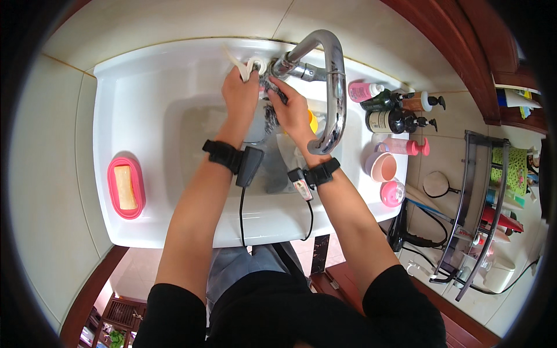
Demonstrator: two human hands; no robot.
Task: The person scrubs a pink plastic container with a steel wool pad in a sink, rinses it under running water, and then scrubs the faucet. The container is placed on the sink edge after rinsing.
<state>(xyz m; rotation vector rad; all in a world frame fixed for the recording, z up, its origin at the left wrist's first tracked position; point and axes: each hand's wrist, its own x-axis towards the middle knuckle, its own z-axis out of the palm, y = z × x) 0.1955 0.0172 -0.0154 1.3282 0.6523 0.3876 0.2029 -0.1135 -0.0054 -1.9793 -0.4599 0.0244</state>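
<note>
Beside the faucet's base, my left hand [243, 93] grips a white looped strap [256, 65] with one loose end sticking out. My right hand [289, 106] is close by on the right, its fingers on a dark mottled item [270, 117] that hangs between both hands; its exact kind is unclear. Under the hands, the white sink basin [191, 139] holds water. A grey soft thing [275, 163] lies in it, blurred by the water. Partly hidden behind my right hand is a yellow round object [313, 122].
The chrome faucet [335, 87] arches over my right wrist. A pink soap dish [140, 191] with a soap bar [125, 187] sits on the left rim. Several pump bottles [383, 122] and a peach cup [384, 167] line the right rim, near a wall rack [470, 209].
</note>
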